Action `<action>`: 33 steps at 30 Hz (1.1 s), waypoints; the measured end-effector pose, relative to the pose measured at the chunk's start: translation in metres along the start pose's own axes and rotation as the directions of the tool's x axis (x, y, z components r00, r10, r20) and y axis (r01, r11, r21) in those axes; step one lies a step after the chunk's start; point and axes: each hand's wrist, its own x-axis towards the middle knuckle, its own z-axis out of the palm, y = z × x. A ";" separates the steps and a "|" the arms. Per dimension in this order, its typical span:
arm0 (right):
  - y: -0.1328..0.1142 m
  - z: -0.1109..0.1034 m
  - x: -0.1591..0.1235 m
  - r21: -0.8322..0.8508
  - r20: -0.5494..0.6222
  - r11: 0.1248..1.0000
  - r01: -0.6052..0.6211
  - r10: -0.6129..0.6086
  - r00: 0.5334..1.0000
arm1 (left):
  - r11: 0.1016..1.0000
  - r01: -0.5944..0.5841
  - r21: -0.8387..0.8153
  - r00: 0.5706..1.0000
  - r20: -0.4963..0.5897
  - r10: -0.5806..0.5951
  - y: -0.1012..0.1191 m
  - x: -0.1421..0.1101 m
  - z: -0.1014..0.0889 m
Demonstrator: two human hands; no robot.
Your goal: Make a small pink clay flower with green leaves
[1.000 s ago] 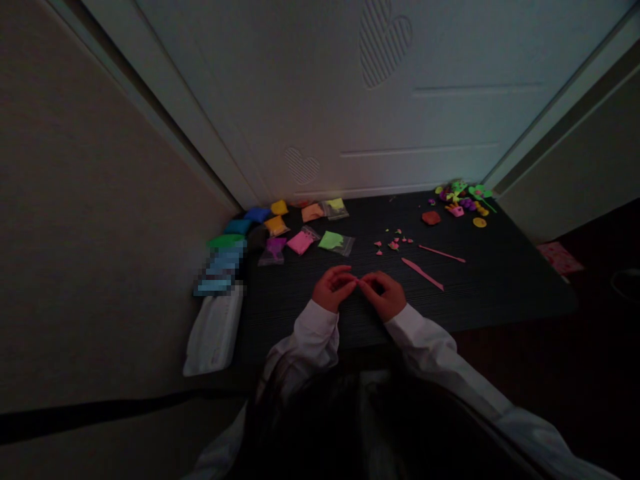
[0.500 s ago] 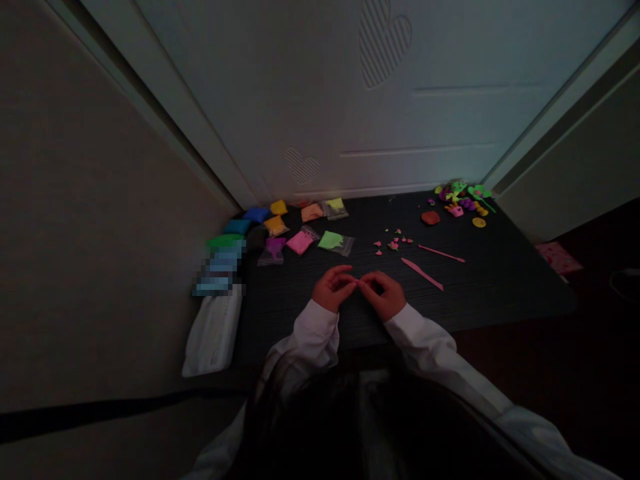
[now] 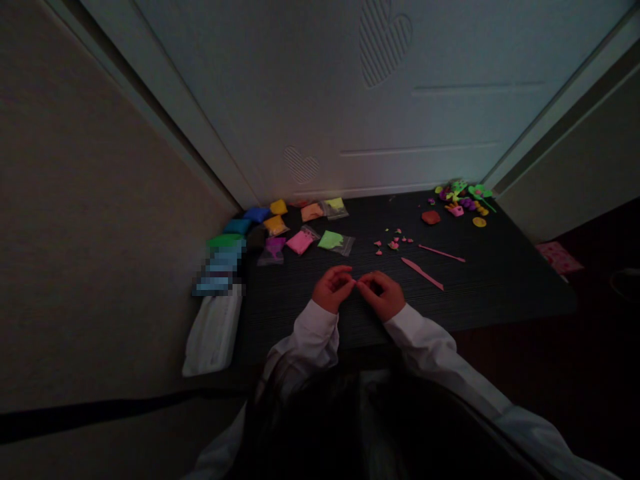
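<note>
Over the near middle of the dark table, my left hand (image 3: 333, 289) and my right hand (image 3: 383, 293) meet at the fingertips. Both are closed in a pinch on a tiny piece of pink clay (image 3: 357, 283), mostly hidden by the fingers. Just beyond my right hand lie several small pink clay flowers (image 3: 394, 245) with bits of green. To its right rest a pink clay knife (image 3: 423, 274) and a thin pink modelling stick (image 3: 442, 253).
Bags of coloured clay, among them a pink bag (image 3: 301, 241) and a light green bag (image 3: 331, 240), line the table's left. A white packet (image 3: 213, 333) lies at the left edge. Back right are a red clay lump (image 3: 431, 218) and colourful clay figures (image 3: 457, 195). A white door (image 3: 280, 80) stands behind.
My fingertips have shifted very slightly against each other. The hands stay in the same place, and the things on the table have not moved.
</note>
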 end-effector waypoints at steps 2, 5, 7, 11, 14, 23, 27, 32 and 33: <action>0.000 0.000 0.000 -0.007 0.006 1.000 0.012 -0.012 1.000 | 1.000 0.002 -0.007 1.000 0.001 -0.002 0.000 0.000 0.000; 0.000 -0.001 0.001 -0.009 -0.007 1.000 0.016 -0.016 1.000 | 0.999 0.020 -0.029 1.000 -0.007 -0.020 -0.002 0.000 -0.001; -0.001 -0.002 0.000 -0.001 -0.026 1.000 0.011 -0.011 1.000 | 0.998 0.031 -0.045 0.999 -0.015 -0.032 -0.003 0.001 -0.001; -0.002 -0.003 0.000 0.016 -0.030 1.000 0.016 -0.015 0.999 | 0.997 0.039 -0.073 0.999 -0.016 -0.040 -0.003 0.001 -0.001; -0.003 -0.004 0.001 0.037 -0.034 0.999 0.037 -0.036 0.999 | 0.996 0.031 -0.088 0.999 -0.009 -0.032 -0.003 0.001 -0.001; 0.000 0.000 0.001 0.019 -0.071 0.997 0.070 -0.068 0.995 | 0.997 0.019 -0.071 1.000 0.014 -0.018 -0.004 0.000 -0.001; 0.010 -0.010 0.005 -0.023 -0.153 0.996 0.084 -0.086 0.985 | 0.996 0.031 -0.083 1.000 0.000 -0.031 -0.005 0.002 -0.004; 0.030 -0.035 0.010 -0.191 -0.232 0.979 0.064 -0.109 0.967 | 0.993 0.041 -0.110 0.999 0.001 -0.041 -0.008 0.004 -0.006; 0.033 -0.038 0.011 -0.221 -0.220 0.973 0.060 -0.110 0.969 | 0.993 0.040 -0.114 0.999 0.000 -0.040 -0.009 0.005 -0.006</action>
